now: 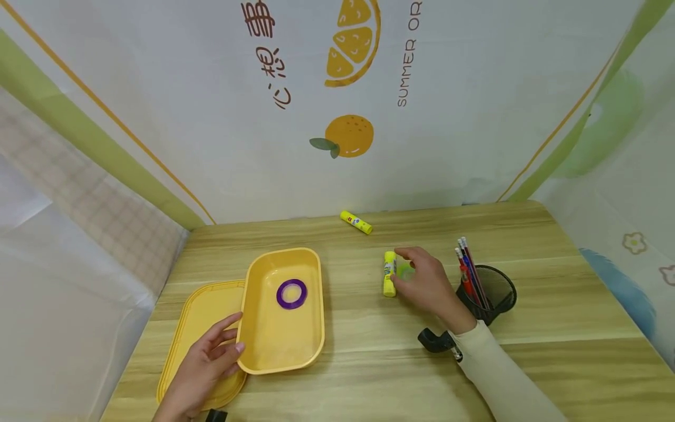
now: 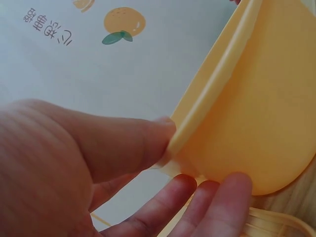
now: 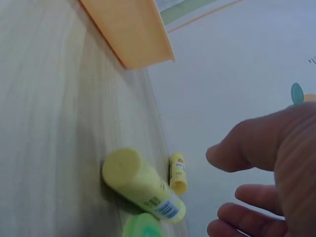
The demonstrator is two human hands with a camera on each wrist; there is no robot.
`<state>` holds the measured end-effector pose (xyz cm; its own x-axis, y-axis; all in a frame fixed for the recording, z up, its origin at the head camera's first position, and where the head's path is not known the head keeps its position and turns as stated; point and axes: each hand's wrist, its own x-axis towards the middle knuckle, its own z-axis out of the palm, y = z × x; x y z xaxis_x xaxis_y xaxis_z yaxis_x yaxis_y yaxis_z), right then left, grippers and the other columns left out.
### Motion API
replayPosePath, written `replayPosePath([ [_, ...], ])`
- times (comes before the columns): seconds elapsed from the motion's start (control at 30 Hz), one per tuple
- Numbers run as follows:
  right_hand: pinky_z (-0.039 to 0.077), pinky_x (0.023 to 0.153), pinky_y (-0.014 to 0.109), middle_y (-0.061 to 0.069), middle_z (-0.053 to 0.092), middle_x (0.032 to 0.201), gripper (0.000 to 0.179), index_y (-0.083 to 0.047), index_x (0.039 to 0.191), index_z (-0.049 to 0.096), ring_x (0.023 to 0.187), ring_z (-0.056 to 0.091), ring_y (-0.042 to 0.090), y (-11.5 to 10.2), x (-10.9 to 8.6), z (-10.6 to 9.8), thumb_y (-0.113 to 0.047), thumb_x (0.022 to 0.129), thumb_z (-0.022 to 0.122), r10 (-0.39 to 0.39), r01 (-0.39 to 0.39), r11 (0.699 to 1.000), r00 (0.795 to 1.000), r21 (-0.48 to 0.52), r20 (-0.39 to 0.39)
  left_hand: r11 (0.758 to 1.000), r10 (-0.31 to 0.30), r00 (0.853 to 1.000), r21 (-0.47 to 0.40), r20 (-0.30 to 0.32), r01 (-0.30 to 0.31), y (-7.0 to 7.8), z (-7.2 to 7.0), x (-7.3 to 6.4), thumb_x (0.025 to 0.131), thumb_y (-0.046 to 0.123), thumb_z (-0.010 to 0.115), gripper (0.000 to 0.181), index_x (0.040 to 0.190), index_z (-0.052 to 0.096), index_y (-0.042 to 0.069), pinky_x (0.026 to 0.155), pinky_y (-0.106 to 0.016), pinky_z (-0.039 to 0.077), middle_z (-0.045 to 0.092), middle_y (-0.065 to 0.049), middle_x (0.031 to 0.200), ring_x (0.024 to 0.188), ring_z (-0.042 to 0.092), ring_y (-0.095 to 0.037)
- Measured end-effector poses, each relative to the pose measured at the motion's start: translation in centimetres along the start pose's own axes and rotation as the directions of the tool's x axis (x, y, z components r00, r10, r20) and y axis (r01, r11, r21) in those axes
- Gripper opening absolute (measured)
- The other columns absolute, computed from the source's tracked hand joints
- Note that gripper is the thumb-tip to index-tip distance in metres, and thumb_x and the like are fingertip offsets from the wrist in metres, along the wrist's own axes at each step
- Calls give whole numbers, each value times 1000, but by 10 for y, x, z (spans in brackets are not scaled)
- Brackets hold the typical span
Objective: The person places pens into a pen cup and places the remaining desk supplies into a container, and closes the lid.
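Observation:
My left hand (image 1: 203,366) holds the near left edge of a yellow plastic box (image 1: 279,346), thumb at the rim and fingers against its outer wall (image 2: 276,98). Inside the box lies a purple ring-shaped roll of tape (image 1: 292,293). To the right, my right hand (image 1: 424,281) hovers beside a yellow glue stick (image 1: 389,274), thumb and fingers spread apart. The right wrist view shows a gap between that hand and the glue stick (image 3: 140,182). A round green item (image 1: 406,271) is partly hidden under the right hand.
A yellow lid (image 1: 211,305) lies left of the box, partly under it. Another glue stick (image 1: 356,223) lies near the table's back edge. Right of my right wrist stands a black mesh pen holder (image 1: 501,293) with pencils and a red pen (image 1: 466,280). Printed cloth hangs behind the table.

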<state>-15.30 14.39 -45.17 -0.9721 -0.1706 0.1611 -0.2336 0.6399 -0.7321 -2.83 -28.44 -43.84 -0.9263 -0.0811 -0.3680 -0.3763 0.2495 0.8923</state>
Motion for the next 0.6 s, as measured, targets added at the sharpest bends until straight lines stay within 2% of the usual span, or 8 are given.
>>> replayPosePath([
  [0.17,53,103,60,19,62,143,60,-2,145,61,132,60,41,10,-5,-1,-16,90,78,73,-73,997,997,-13,-22,1000,-3,1000,16,-1,3,0,0,0,105,15,68,62,161,43,24,84,-31,63,52,-18,146,111,65,-16],
  [0.33,52,105,61,23,61,143,60,1,143,61,131,60,43,20,-8,0,-15,88,79,82,-83,996,996,-34,-33,1000,-7,1000,15,1,7,0,0,0,105,14,68,62,161,43,24,84,-31,63,52,-18,145,111,65,-16],
  [0.53,54,95,58,28,60,141,66,4,142,60,119,63,41,26,-11,3,-19,85,85,122,-123,989,992,-78,-25,1000,-9,1000,11,1,9,0,0,1,104,14,68,63,161,43,24,83,-31,63,53,-19,145,111,66,-17],
  [0.6,54,95,58,28,60,141,67,5,141,60,119,63,41,27,-12,4,-19,84,86,128,-130,988,991,-83,-29,1000,-8,1000,9,0,8,0,0,0,105,14,68,63,161,43,24,83,-31,63,53,-19,146,111,66,-17],
])
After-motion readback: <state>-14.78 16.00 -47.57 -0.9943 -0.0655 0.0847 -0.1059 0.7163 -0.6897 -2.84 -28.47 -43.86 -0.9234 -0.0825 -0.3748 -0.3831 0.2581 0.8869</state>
